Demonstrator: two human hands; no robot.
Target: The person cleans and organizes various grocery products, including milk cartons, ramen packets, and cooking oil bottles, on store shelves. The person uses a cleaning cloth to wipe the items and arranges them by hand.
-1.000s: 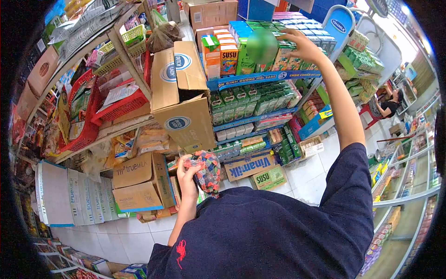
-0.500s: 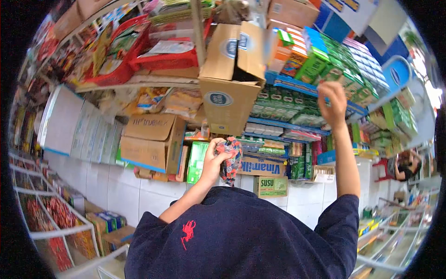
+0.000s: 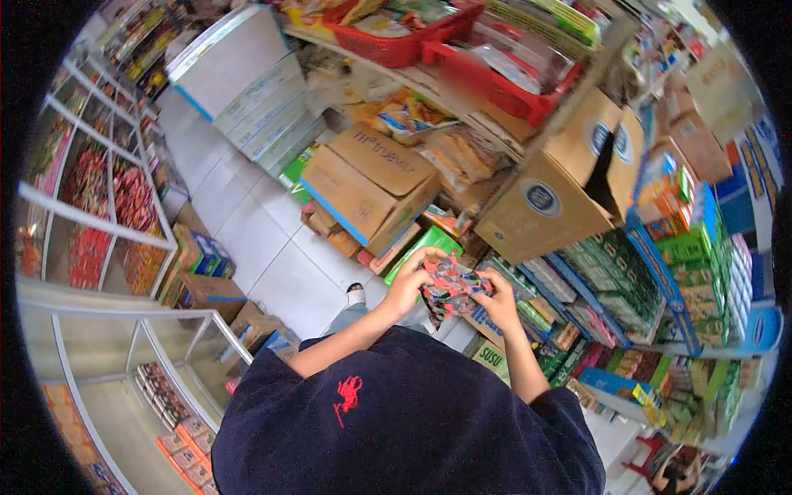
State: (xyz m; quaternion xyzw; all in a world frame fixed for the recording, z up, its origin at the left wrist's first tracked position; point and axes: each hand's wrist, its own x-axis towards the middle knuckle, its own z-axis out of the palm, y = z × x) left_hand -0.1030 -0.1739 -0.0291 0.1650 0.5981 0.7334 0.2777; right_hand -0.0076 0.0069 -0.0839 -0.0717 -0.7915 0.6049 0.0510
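A crumpled cloth (image 3: 448, 290) patterned in red, black and grey is held in front of my chest. My left hand (image 3: 407, 286) grips its left side with bent fingers. On the opposite side, my right hand (image 3: 498, 302) pinches the cloth between thumb and fingers. Just beyond the hands lies a bright green pack (image 3: 429, 242). A brown carton (image 3: 371, 186) stands on the low shelf past it, and a taller, partly open carton (image 3: 549, 206) is farther right.
Red baskets (image 3: 388, 49) with packets sit on the upper shelf. Drink packs (image 3: 615, 285) fill the blue-edged shelves at right. White-framed display cases (image 3: 144, 330) stand at left beside the tiled floor (image 3: 297, 285). Another person (image 3: 678, 472) is at the lower right.
My right hand has come down from beside the drink shelves and taken hold of the cloth with my left hand. The view has turned left, showing more floor and display cases.
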